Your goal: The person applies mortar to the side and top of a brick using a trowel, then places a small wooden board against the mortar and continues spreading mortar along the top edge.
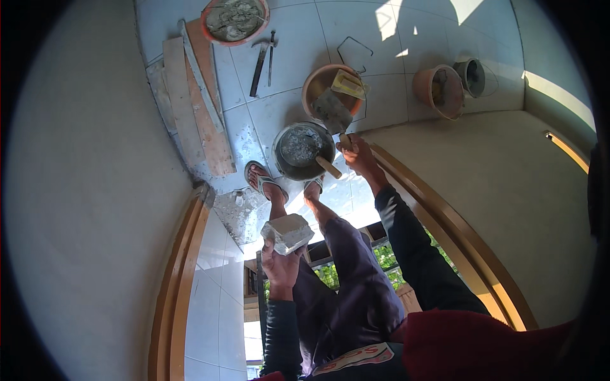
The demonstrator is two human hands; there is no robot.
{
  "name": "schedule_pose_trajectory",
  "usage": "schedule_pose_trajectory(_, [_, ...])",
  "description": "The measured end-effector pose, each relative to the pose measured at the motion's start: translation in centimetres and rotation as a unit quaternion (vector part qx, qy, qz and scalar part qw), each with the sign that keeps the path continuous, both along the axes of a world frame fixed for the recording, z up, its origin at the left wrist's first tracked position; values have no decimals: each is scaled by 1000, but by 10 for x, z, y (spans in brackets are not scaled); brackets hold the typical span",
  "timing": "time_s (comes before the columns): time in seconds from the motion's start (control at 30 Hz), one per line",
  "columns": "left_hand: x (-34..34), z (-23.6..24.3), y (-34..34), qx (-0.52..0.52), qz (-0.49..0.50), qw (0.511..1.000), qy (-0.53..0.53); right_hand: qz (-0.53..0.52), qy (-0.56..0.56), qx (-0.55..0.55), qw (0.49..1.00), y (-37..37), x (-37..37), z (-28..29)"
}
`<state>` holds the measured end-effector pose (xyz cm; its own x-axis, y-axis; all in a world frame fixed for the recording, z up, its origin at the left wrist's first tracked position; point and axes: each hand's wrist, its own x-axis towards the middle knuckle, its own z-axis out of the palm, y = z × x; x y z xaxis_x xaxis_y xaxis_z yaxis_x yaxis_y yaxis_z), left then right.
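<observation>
My left hand (pixel 280 265) grips a rough pale grey block (pixel 285 234) from below and the side, low in the middle. My right hand (pixel 359 157) is closed on the wooden handle of a trowel (pixel 333 113), whose flat grey blade is over an orange basin (pixel 311 78) holding a yellow plastic float (pixel 348 83). Just left of my right hand, a dark bucket (pixel 283 162) with grey mixture stands by my sandalled feet, with another wooden handle (pixel 328 166) sticking out over its rim.
Upper left are a basin of grey material (pixel 235 19), boards (pixel 203 108), a hammer (pixel 257 68) and a thin metal tool (pixel 271 58). At right stand two buckets (pixel 437 92). Wire pieces (pixel 356 47) lie near the orange basin. Wooden door frames (pixel 180 267) and walls flank me.
</observation>
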<state>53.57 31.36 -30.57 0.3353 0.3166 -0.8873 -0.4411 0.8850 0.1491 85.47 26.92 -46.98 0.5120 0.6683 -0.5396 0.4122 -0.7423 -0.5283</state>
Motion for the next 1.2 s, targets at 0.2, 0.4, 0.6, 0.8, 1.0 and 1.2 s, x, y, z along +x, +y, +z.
schedule_pose_trajectory(0.2, [47, -41, 2, -27, -14, 998, -62, 69, -84, -18, 994, -4, 65, -89])
schedule_pose_trajectory(0.4, [55, -79, 12, -85, -80, 992, -42, 149, -204, -299, 920, 63, 56, -78])
schedule_pose_trajectory(0.6, [62, -115, 23, -122, -99, 987, -19, 241, -320, -289, 869, 43, 70, -133])
schedule_pose_trajectory(0.8, [65, -121, 47, -113, -87, 990, -1, 82, -155, -91, 980, 76, 65, -188])
schedule_pose_trajectory(1.0, [63, -123, 61, -65, -83, 994, -13, -33, -76, -123, 989, 79, 37, -252])
schedule_pose_trajectory(1.2, [78, -120, 68, -132, -45, 986, -87, 219, -298, -136, 919, 4, 98, -334])
